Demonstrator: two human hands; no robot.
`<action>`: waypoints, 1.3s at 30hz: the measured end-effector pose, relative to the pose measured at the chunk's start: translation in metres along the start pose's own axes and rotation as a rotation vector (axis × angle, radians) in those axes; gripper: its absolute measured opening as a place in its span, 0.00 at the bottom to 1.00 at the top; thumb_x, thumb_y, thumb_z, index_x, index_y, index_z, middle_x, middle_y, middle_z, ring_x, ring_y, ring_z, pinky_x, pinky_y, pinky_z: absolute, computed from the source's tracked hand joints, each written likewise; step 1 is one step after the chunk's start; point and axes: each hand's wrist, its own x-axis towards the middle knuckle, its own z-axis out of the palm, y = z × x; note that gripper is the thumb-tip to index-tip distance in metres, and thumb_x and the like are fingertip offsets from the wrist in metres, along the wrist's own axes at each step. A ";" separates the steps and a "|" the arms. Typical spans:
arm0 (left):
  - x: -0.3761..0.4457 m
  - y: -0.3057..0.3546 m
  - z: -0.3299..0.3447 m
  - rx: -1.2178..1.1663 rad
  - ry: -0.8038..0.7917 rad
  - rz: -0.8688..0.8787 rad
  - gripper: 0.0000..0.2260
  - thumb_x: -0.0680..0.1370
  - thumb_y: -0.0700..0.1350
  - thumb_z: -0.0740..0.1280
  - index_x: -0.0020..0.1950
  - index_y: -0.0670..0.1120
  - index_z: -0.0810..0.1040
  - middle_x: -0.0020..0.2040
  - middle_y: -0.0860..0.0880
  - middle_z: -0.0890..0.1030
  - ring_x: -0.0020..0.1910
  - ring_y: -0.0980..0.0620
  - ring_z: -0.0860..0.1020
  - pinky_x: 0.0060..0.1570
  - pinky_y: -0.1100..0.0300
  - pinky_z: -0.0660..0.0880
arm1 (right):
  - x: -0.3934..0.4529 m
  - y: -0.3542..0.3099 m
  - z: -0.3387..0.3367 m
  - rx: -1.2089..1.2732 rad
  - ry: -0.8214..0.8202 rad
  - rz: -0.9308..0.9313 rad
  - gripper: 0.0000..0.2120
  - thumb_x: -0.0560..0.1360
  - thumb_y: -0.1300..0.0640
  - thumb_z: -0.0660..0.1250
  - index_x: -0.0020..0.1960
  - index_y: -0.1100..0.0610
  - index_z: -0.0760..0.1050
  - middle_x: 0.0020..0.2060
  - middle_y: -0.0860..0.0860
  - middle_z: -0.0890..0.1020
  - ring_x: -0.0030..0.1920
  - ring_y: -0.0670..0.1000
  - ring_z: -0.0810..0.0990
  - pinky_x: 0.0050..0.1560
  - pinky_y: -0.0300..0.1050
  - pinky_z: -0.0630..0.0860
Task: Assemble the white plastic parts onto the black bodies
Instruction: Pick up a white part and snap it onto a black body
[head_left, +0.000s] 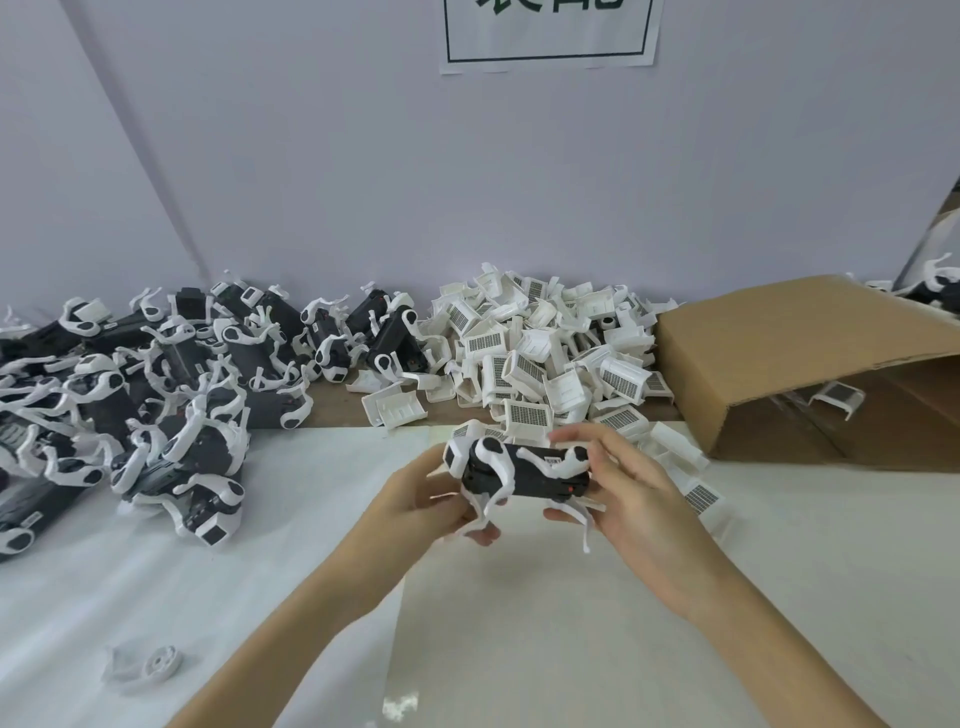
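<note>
A black body (524, 474) with white arms and a white cap at its left end is held above the table's middle. My left hand (431, 499) grips its left end from below. My right hand (618, 483) grips its right end, fingers over the top and thumb underneath. A heap of loose white plastic parts (550, 348) with grid stickers lies behind. At the left lies a heap of black bodies with white arms (156, 400).
An open cardboard box (810, 364) lies on its side at the right with a white part inside. A small white wheel-like piece (156, 665) lies at the front left. White sheeting (519, 623) covers the table in front of me. A wall stands behind the heaps.
</note>
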 end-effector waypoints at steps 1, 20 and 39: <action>-0.001 0.003 0.000 -0.159 -0.039 -0.054 0.14 0.82 0.35 0.65 0.65 0.42 0.82 0.58 0.37 0.85 0.50 0.36 0.85 0.54 0.52 0.82 | 0.000 -0.001 0.000 0.002 0.034 0.005 0.13 0.87 0.56 0.57 0.61 0.56 0.81 0.53 0.58 0.85 0.51 0.57 0.85 0.55 0.59 0.83; -0.011 0.010 0.004 -0.044 0.021 0.213 0.26 0.79 0.49 0.75 0.76 0.53 0.72 0.66 0.43 0.81 0.57 0.48 0.79 0.57 0.60 0.76 | -0.002 0.000 0.000 -0.339 -0.081 -0.105 0.29 0.72 0.36 0.74 0.71 0.42 0.76 0.58 0.45 0.85 0.62 0.48 0.83 0.61 0.41 0.78; -0.009 0.007 -0.006 0.938 0.223 0.702 0.35 0.71 0.54 0.83 0.74 0.46 0.77 0.70 0.54 0.80 0.68 0.52 0.80 0.65 0.54 0.78 | -0.004 0.002 -0.009 -1.040 -0.027 -0.468 0.36 0.72 0.54 0.81 0.72 0.38 0.67 0.68 0.34 0.73 0.70 0.38 0.71 0.64 0.27 0.66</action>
